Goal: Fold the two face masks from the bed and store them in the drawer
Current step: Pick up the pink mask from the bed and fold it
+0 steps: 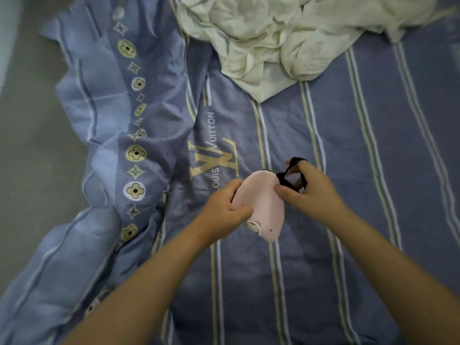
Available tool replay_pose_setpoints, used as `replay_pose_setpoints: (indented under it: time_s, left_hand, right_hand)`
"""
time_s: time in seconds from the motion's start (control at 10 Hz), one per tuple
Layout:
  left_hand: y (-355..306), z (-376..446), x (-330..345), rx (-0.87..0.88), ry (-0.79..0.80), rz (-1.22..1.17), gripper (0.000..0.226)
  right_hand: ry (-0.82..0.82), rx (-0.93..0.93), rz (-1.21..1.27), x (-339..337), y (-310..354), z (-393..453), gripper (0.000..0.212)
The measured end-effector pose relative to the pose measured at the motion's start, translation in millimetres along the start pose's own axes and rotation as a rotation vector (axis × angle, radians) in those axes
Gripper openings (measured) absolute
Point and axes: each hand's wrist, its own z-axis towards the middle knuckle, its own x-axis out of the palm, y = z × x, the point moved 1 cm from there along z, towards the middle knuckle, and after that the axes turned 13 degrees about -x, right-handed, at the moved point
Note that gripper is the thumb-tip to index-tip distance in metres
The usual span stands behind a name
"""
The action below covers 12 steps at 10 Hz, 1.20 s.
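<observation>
A pale pink face mask (pixel 263 202) with small dark dots hangs just above the blue striped bedspread (pixel 361 145), held between both hands. My left hand (pixel 224 210) pinches its left edge. My right hand (pixel 311 188) grips the right edge, with fingers hooked through the mask's black ear strap (pixel 292 170). A second mask and the drawer are not in view.
A crumpled cream sheet (pixel 286 38) lies at the far side of the bed. The bedspread's rumpled edge (pixel 82 145) hangs down on the left next to grey floor (pixel 29 145).
</observation>
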Motion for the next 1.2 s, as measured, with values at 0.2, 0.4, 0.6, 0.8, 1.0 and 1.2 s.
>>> replay_pose_setpoints:
  time_s: [0.2,0.4,0.6,0.8,1.0,1.2]
  left_hand:
    - [-94.5,-54.8,-34.5,0.070,-0.179,0.228,0.018]
    - [-164.1,-135.8,-76.6,0.257,-0.433,0.260,0.008]
    - [-204.7,-208.2,-118.6,0.368,-0.618,0.264,0.010]
    - [-229.8,-255.0,-104.7,0.612,-0.677,0.439,0.049]
    - [-256.3,-288.3,-105.1,0.885,-1.026,0.823,0.008]
    - [-267.1,-301.5,-116.3,1.133,-1.176,0.910,0.020]
  right_hand:
    - [0.184,-0.129,0.009,-52.3,87.2,-4.6,0.019]
    - [0.412,-0.234,-0.458,-135.1,183.4,-22.4,0.028]
    - [0.235,-0.540,0.307,-197.6,269.2,-82.1,0.032]
    - [0.193,-0.665,1.465,-198.1,334.3,-98.0,0.025]
    - [-0.317,-0.350,-0.730,-207.5,334.9,-81.0,0.033]
    - [0.857,-0.590,0.195,-197.7,343.5,-134.2,0.020]
